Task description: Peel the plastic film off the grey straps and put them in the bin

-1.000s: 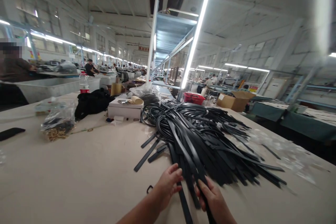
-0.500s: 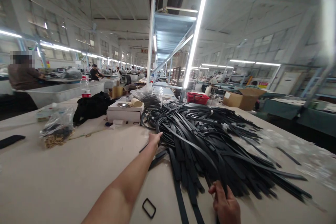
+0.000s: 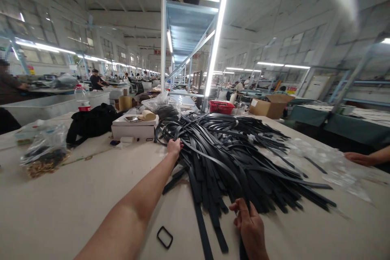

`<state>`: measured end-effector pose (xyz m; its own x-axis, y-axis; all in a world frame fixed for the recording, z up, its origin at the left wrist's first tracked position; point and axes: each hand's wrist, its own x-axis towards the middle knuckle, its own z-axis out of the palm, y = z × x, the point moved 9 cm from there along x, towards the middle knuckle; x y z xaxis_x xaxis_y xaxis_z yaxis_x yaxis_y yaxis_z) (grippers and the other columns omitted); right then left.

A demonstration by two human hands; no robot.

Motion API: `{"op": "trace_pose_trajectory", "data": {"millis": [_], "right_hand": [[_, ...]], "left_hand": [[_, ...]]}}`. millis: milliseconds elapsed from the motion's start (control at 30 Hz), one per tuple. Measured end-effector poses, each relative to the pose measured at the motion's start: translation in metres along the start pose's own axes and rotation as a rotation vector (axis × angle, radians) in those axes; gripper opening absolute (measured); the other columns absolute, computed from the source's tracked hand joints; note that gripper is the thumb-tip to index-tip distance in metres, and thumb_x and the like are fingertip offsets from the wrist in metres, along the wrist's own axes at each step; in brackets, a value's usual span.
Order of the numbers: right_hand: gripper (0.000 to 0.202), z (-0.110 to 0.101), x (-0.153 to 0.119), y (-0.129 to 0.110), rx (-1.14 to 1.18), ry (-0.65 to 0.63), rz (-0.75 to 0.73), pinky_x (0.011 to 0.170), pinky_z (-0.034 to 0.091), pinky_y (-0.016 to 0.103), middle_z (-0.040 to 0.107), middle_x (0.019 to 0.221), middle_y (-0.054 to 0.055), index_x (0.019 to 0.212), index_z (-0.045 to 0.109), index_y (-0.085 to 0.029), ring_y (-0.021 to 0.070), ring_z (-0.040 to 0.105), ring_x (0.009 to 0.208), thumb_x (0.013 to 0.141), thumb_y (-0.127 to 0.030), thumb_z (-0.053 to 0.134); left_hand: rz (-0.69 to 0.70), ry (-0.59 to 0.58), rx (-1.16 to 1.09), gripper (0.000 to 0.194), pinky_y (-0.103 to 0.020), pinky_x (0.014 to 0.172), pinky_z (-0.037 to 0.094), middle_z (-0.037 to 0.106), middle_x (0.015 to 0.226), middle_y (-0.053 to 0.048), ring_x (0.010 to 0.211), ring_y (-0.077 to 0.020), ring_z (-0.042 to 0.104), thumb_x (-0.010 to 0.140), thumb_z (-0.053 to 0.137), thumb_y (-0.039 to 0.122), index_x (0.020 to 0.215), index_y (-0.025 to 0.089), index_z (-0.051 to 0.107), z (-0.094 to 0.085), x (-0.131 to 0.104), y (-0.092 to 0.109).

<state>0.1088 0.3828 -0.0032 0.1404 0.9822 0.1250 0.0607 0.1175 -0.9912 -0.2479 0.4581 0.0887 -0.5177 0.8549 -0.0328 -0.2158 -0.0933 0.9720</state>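
A big heap of black straps (image 3: 213, 150) lies on the pale table, looped at the far end with loose ends fanned toward me. At the heap's left edge, my left hand (image 3: 174, 147) is stretched out and closed around part of a strap; its fingertips are partly hidden. Nearer to me, my right hand (image 3: 251, 229) pinches one black strap between thumb and fingers, and that strap runs on down past the palm. A black rectangular ring (image 3: 165, 237) lies flat on the table between my left forearm and the strap ends.
Beyond the left hand stand a white box (image 3: 134, 129) and a black cloth bundle (image 3: 93, 124). A plastic bag of metal fittings (image 3: 45, 156) lies left. Behind the heap are a red basket (image 3: 222, 107) and a cardboard box (image 3: 269, 106). Another person's hand (image 3: 359, 158) rests by clear plastic at right.
My view has turned slightly right, so things sit further left in it. Both hands keep their grip on the straps. Another person's hand has come into view at the right edge.
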Motion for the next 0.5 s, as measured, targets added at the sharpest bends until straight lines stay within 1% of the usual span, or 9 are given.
{"op": "trace_pose_trajectory", "data": {"millis": [100,167,200,267,300,333,400,433,500], "right_hand": [[0.056,0.001,0.001,0.006,0.049,0.006,0.020,0.039,0.038,0.024,0.067,0.066,0.001,0.086,0.059,-0.016,0.0078,0.041,0.036,0.076,-0.072,0.057],[0.057,0.002,-0.001,0.006,0.093,0.009,0.021,0.037,0.036,0.024,0.064,0.064,-0.001,0.085,0.058,-0.017,0.0072,0.040,0.036,0.075,-0.073,0.057],[0.057,0.004,-0.002,0.005,0.115,-0.003,0.023,0.037,0.034,0.023,0.063,0.062,-0.001,0.083,0.057,-0.018,0.0071,0.040,0.036,0.074,-0.074,0.057],[0.059,0.003,-0.003,0.001,0.114,0.026,0.018,0.036,0.033,0.023,0.062,0.059,-0.001,0.078,0.055,-0.019,0.0077,0.041,0.036,0.071,-0.077,0.058],[0.059,0.002,-0.002,-0.001,0.113,0.041,0.017,0.036,0.033,0.023,0.062,0.059,-0.001,0.077,0.055,-0.019,0.0079,0.041,0.036,0.071,-0.077,0.057],[0.059,0.001,-0.001,-0.002,0.116,0.048,0.021,0.035,0.033,0.023,0.062,0.057,-0.001,0.077,0.055,-0.019,0.0081,0.041,0.035,0.070,-0.078,0.057],[0.060,0.002,-0.002,-0.003,0.134,0.040,0.046,0.035,0.033,0.023,0.063,0.057,0.000,0.077,0.054,-0.019,0.0071,0.039,0.033,0.069,-0.079,0.056],[0.061,0.005,-0.006,-0.001,0.150,0.020,0.071,0.035,0.034,0.023,0.063,0.056,0.000,0.077,0.054,-0.019,0.0062,0.037,0.032,0.068,-0.080,0.055],[0.064,0.018,-0.024,0.004,0.194,-0.058,0.139,0.034,0.034,0.022,0.065,0.056,0.001,0.077,0.053,-0.018,0.0048,0.034,0.029,0.067,-0.081,0.054]], "left_hand": [[-0.062,-0.022,-0.014,0.017,-0.015,0.048,0.034,0.062,0.072,-0.002,0.058,-0.0071,0.055,0.091,0.050,0.017,0.075,0.012,0.051,0.006,-0.016,0.014],[-0.112,-0.091,-0.039,0.015,-0.012,0.043,0.031,0.058,0.064,0.002,0.050,-0.0050,0.049,0.089,0.056,0.016,0.075,0.013,0.052,0.011,-0.035,0.022],[-0.156,-0.134,-0.055,0.014,-0.012,0.040,0.030,0.055,0.060,0.003,0.045,-0.0038,0.045,0.089,0.056,0.015,0.076,0.013,0.052,0.013,-0.046,0.022],[-0.258,-0.214,-0.062,0.018,-0.010,0.034,0.023,0.047,0.051,0.006,0.037,-0.0015,0.033,0.091,0.052,0.013,0.073,0.013,0.052,0.010,-0.068,0.013],[-0.300,-0.266,-0.068,0.019,-0.010,0.033,0.023,0.045,0.050,0.006,0.035,-0.0009,0.032,0.092,0.052,0.015,0.073,0.012,0.053,0.008,-0.079,0.006],[-0.367,-0.315,-0.101,0.018,-0.009,0.033,0.024,0.043,0.049,0.007,0.035,-0.0008,0.032,0.091,0.055,0.018,0.074,0.012,0.054,0.005,-0.091,-0.006],[-0.438,-0.386,-0.113,0.016,-0.009,0.031,0.025,0.042,0.050,0.007,0.034,-0.0009,0.033,0.085,0.065,0.025,0.078,0.013,0.056,-0.003,-0.118,-0.030],[-0.422,-0.399,-0.112,0.020,-0.010,0.031,0.025,0.043,0.051,0.007,0.034,-0.0007,0.032,0.081,0.070,0.028,0.080,0.013,0.057,-0.009,-0.133,-0.038],[-0.356,-0.394,-0.095,0.033,-0.011,0.030,0.024,0.052,0.061,0.005,0.036,-0.0012,0.035,0.070,0.080,0.034,0.088,0.015,0.059,-0.020,-0.169,-0.051]]}}
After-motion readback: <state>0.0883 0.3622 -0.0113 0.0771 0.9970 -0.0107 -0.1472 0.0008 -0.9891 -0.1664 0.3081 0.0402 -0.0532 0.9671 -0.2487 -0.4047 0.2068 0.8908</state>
